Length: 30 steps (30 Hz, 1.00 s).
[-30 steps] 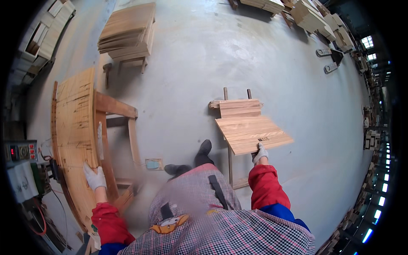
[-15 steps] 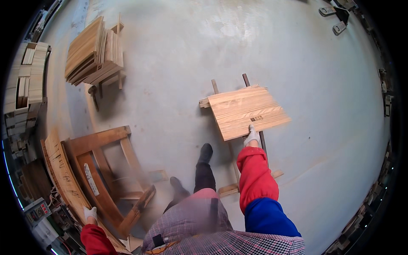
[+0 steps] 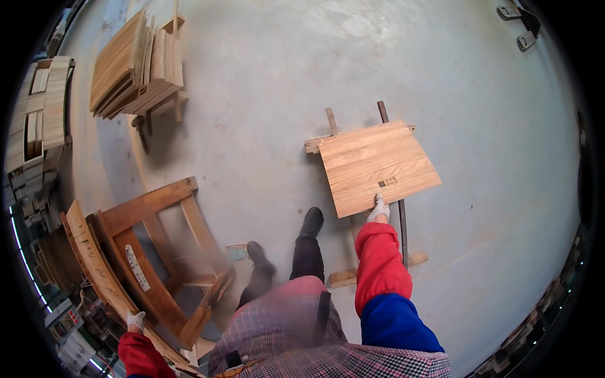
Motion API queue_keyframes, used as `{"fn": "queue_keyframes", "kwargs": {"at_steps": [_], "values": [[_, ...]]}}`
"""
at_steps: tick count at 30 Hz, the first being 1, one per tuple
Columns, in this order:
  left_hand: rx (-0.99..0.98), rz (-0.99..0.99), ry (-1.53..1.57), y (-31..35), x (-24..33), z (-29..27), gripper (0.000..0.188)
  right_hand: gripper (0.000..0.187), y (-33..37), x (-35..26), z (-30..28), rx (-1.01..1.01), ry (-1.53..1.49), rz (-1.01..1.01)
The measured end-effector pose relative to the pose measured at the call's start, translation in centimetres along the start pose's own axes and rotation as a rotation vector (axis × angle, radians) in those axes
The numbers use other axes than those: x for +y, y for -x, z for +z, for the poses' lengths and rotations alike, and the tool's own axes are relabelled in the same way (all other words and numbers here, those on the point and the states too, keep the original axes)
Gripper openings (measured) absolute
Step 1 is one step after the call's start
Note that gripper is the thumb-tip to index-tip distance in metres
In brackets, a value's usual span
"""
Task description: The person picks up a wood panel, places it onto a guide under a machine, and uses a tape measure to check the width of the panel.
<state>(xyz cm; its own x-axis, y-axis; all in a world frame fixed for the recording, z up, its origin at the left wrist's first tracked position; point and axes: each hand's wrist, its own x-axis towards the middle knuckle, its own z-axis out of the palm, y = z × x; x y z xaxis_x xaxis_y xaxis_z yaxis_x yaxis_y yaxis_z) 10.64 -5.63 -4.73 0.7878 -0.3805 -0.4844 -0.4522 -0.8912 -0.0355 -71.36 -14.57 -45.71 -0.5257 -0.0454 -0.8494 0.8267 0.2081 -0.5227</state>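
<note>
A flat light-brown wooden panel [image 3: 378,160] with a small dark printed mark lies over a low stand with wooden and dark bars [image 3: 403,233]. At its near edge is my right hand [image 3: 379,209], in a pale glove, closed on the panel with the thumb on top and the fingers hidden beneath. My left hand [image 3: 135,320], also gloved, rests at the edge of a long wooden board [image 3: 97,258] on the left; its fingers are too small to make out clearly. Beside that board stands a brown wooden frame [image 3: 148,205] with open gaps.
A stack of wooden panels [image 3: 135,69] leans on a support at the far left. Light timber pieces [image 3: 44,94] are piled along the left edge. A control box with red buttons [image 3: 64,320] sits at lower left. Two metal-ended dark parts [image 3: 526,41] lie far right.
The view has shifted: the panel and its stand sit slightly farther right, the panel stack higher. My feet appear a little farther forward. Both hands stay where they were on the wood.
</note>
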Motion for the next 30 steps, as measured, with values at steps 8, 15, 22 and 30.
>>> {"fn": "queue_keyframes", "kwargs": {"at_steps": [8,15,22,30], "values": [[0.087,-0.099,-0.335,2.0,0.6,2.5,0.078,0.026,4.3,-1.8,-8.7,-0.098,0.533,0.313],[0.193,-0.274,-0.27,7.1,11.7,2.1,0.082,0.003,14.3,-4.6,-0.2,-0.198,1.071,0.245],[0.679,0.393,-0.085,1.5,24.6,0.3,0.066,0.009,21.1,-3.5,23.6,-0.573,1.22,-0.026],[0.623,0.45,0.065,-8.9,35.8,-4.7,0.067,0.036,33.8,6.5,52.6,-0.946,1.359,-0.212]]}}
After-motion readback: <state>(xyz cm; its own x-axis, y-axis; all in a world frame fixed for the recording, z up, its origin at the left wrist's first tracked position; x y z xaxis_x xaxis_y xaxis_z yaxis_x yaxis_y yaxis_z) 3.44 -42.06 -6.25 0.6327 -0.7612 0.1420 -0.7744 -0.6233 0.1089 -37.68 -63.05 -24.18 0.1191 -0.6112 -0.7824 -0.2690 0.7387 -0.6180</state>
